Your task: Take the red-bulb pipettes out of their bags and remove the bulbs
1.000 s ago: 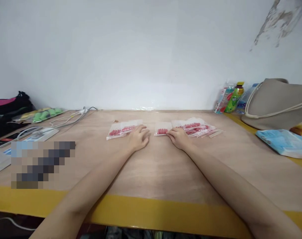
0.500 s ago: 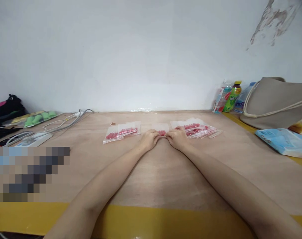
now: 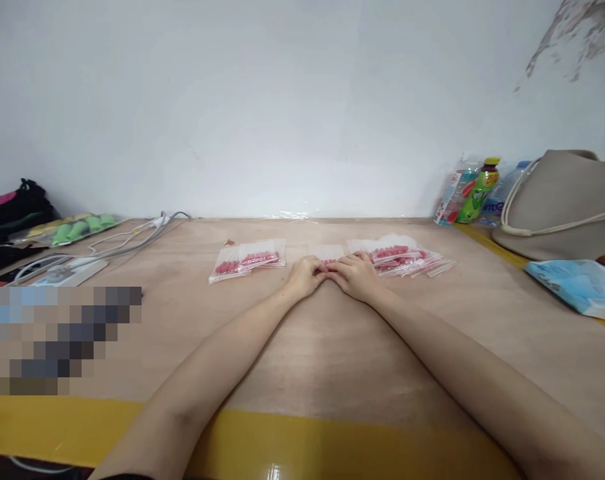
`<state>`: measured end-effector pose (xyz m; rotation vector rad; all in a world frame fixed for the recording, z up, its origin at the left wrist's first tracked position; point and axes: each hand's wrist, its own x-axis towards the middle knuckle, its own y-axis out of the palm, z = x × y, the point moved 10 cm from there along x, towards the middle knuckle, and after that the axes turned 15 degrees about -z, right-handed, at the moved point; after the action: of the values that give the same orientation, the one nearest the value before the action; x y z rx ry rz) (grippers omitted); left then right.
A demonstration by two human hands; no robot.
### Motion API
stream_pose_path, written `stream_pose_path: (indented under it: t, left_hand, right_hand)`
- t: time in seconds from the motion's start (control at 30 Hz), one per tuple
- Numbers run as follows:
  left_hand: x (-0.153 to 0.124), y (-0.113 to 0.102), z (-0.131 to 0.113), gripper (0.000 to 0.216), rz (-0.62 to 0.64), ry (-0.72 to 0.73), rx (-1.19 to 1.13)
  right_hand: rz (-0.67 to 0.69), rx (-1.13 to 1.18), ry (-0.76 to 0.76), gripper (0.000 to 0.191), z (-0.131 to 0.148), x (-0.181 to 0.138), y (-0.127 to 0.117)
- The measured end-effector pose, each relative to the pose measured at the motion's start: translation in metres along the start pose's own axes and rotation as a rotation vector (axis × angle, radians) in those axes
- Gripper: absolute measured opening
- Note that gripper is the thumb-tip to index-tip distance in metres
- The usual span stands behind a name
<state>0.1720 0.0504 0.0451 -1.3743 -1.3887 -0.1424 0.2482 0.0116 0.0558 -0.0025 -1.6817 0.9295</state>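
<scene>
**Both hands pinching one small bag**

The left hand point(image 3: 305, 277) and right hand point(image 3: 355, 275) are meeting with fingers curled, nipping the near edge of a small bag point(image 3: 327, 251) lying flat on the table point(image 3: 302, 347). It is looking light, limp and slick, so its edges are probably giving the surest grip. More bags are lying left point(image 3: 247, 259) and in a pile point(image 3: 405, 257) on the right.

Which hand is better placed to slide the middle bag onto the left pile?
Probably the left: the left hand and right hand both touch the middle bag, but the left lies nearer the left pile.
</scene>
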Motion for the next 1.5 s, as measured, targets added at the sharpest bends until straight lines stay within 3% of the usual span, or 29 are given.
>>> stream_pose_path:
  t: [0.17,0.33,0.47,0.77,1.0,1.17,1.37,1.43,1.5]
  left_hand:
    - [0.000,-0.006,-0.011,0.007,-0.010,0.079,0.015]
    - [-0.002,-0.012,-0.033,0.017,0.019,0.261,0.058]
    - [-0.003,-0.013,-0.038,0.023,-0.004,0.394,0.184]
    - [-0.003,-0.012,-0.036,0.017,-0.043,0.387,0.116]
    - [-0.005,-0.006,-0.034,0.018,-0.030,0.387,0.078]
    - [-0.009,-0.006,-0.045,0.017,0.015,0.418,0.062]
    - [-0.012,-0.015,-0.059,0.014,0.056,0.455,0.047]
    - [-0.017,-0.015,-0.069,0.012,0.093,0.504,-0.012]
    - [-0.020,-0.018,-0.075,0.030,0.099,0.522,-0.059]
  right_hand:
    - [0.094,-0.064,0.032,0.021,0.000,0.000,0.005]
    - [0.045,-0.021,0.174,0.023,-0.016,-0.001,0.003]
    - [0.048,0.003,0.169,0.021,-0.016,-0.001,0.006]
    - [0.028,-0.045,0.192,0.020,-0.013,-0.001,0.004]
    - [0.002,-0.088,0.390,0.020,-0.019,-0.002,0.002]
    - [-0.033,-0.096,0.562,0.020,-0.039,-0.008,-0.006]
    - [-0.253,0.101,0.568,0.020,-0.052,-0.010,-0.016]
    - [-0.257,0.137,0.547,0.021,-0.055,-0.009,-0.015]
    - [-0.229,0.196,0.495,0.020,-0.053,-0.008,-0.012]
